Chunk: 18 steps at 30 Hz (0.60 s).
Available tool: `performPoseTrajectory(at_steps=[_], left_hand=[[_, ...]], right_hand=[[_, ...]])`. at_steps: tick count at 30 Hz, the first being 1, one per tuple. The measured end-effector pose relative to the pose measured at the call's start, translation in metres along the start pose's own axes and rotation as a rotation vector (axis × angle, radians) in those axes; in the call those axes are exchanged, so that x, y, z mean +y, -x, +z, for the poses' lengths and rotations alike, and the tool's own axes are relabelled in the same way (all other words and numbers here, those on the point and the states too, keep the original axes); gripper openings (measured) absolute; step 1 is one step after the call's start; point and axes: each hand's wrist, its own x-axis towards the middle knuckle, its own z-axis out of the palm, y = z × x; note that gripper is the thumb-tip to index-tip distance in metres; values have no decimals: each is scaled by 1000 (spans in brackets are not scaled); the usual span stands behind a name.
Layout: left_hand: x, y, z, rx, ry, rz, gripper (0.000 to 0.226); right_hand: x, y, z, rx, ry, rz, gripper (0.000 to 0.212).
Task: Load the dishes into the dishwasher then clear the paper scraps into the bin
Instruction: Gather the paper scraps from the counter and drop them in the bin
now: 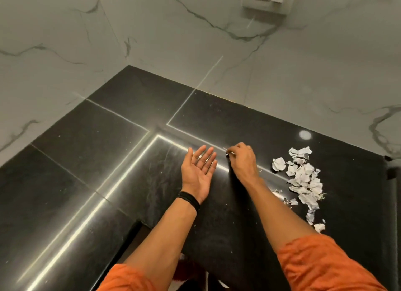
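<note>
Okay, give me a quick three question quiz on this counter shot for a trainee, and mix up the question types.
1. True or false: the left hand is turned palm up with straight fingers and holds nothing.
2. Multiple choice: where does the pile of paper scraps lie relative to the right hand? A) to its left B) to its right C) directly under it
3. Fill in the blank: the right hand's fingertips pinch a small white ___ over the black counter.

Key:
1. True
2. B
3. scrap
</note>
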Motion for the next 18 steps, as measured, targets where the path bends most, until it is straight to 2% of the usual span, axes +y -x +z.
performPoseTrajectory(at_steps=[4, 7, 10, 14, 16, 18], left_hand=[[-8, -17, 7, 32, -21, -32, 45], [-25, -26, 15, 10, -1, -110, 48], [-40, -26, 32, -51, 125, -242, 50], [-55, -19, 50, -89, 165, -300, 49], [-59, -16, 56, -104, 150, -318, 48], [-62, -18, 60, -100, 116, -316, 48]], right_hand=[[-19, 22, -16, 128, -356, 167, 15], [-44, 42, -30, 155, -492, 136, 13], [-53, 57, -46, 134, -468, 95, 9], [-19, 66, -77, 288, -465, 227, 8], [11, 63, -90, 316, -329, 290, 14], [41, 58, -96, 226, -80, 306, 25]])
